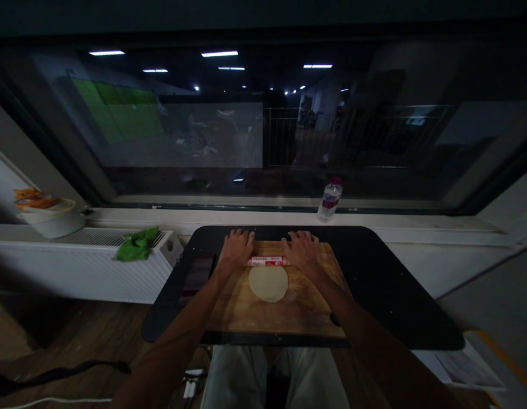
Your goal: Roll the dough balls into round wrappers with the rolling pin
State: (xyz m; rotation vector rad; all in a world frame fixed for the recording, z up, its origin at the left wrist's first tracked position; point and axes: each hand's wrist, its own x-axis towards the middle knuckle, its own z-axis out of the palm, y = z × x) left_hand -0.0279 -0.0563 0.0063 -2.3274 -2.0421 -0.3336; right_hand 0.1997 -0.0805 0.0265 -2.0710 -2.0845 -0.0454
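Note:
A wooden rolling pin (267,261) with a red and white printed wrapper lies crosswise on a wooden cutting board (233,318). My left hand (237,249) covers its left end, and my right hand (302,250) covers its right end. The fingers of both hands reach over the pin and curl slightly on its far side. Just on the near side of the pin, a flat, pale round of dough (269,283) rests on the board. My palms hide the ends of the pin.
The board sits on a black table (382,284). A dark flat object (198,276) lies left of the board. On the windowsill stands a water bottle (330,199). A green cloth (137,244) and a white bowl (54,218) are on the radiator (118,278) at left.

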